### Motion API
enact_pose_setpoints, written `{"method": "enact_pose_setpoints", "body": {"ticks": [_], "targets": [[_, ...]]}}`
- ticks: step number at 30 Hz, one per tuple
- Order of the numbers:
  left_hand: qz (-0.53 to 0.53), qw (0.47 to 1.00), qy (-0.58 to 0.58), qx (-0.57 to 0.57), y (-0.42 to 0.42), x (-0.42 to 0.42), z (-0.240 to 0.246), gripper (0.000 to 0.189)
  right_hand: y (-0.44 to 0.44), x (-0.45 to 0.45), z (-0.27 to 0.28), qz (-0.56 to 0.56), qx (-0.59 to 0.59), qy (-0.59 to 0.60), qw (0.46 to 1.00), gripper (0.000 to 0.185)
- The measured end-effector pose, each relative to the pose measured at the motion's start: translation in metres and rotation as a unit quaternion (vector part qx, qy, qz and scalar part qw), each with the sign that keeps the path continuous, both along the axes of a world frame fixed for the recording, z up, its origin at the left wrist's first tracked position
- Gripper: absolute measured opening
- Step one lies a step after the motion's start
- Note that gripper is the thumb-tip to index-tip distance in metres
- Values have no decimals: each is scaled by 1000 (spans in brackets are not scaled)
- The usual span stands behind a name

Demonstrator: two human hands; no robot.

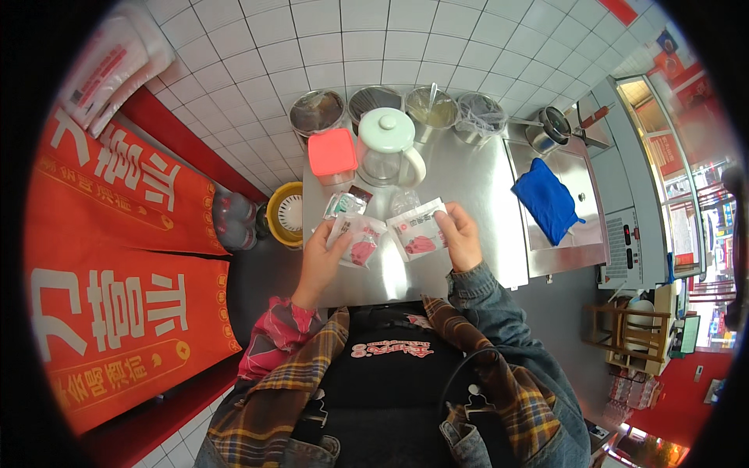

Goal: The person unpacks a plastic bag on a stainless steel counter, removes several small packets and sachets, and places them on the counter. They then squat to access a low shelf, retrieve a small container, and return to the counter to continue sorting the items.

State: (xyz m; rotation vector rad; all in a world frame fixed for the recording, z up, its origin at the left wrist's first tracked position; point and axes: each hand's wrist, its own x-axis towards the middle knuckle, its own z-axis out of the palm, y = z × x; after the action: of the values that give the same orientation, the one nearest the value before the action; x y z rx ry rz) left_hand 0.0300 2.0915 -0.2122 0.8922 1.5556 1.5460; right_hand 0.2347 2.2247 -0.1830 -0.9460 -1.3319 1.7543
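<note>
My left hand (325,253) grips a white printed sachet (361,243) by its left edge. Another flat white sachet (416,231), with a pink picture and writing on it, is pinched at its right edge by my right hand (462,235). The two packets are held side by side above the stainless steel counter (462,257), their inner edges close together. Just beyond my left hand lie a few small foil packets (349,202). A clear plastic wrapper (404,202) rests behind the right sachet.
A glass jug with a pale green lid (387,130) stands beside a red-lidded container (332,153). Behind them several metal pots (433,108) line the tiled wall. To the right lie a blue cloth (547,200) and a small steel pot (548,131). A yellow basket (282,215) sits left.
</note>
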Motion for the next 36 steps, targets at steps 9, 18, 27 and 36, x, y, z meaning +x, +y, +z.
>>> {"method": "enact_pose_setpoints", "body": {"ticks": [9,18,27,36], "targets": [[-19,997,-71,-18,33,12,52,18,30,9,38,3,65,29,997,10],[-30,996,-87,-16,70,10,72,19,44,17,61,-31,120,-37,992,14],[-78,953,-290,32,72,21,70,23,50,44,67,92,57,16,994,17],[-113,967,-226,11,68,24,79,24,39,18,66,174,112,72,976,15]]}}
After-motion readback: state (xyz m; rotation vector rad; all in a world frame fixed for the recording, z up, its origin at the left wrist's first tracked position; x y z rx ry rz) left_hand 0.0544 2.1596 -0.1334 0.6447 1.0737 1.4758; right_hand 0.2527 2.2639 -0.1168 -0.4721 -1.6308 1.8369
